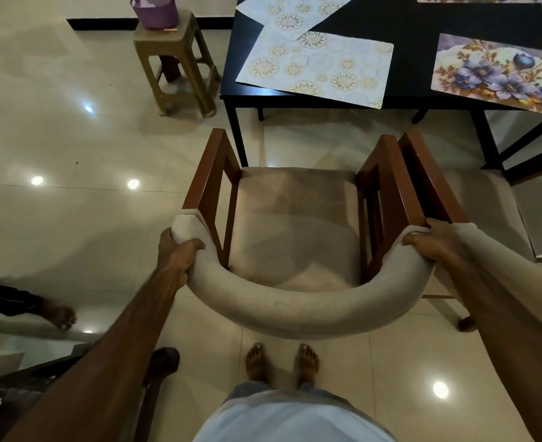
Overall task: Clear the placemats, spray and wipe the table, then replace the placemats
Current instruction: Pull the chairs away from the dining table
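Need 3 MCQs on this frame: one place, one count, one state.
1. Where is the purple basket?
A. on the stool
B. on the table
C. on the chair seat

2. How many placemats show, at least partly, on the black table?
A. one
B. two
C. four

3. What are the hands doing?
A. hanging idle
B. both gripping the chair's backrest
C. lifting a placemat

Answers: 1 A, it sits atop the tan stool. 2 C, two medallion, two floral. 3 B, left hand and right hand grip the padded backrest.
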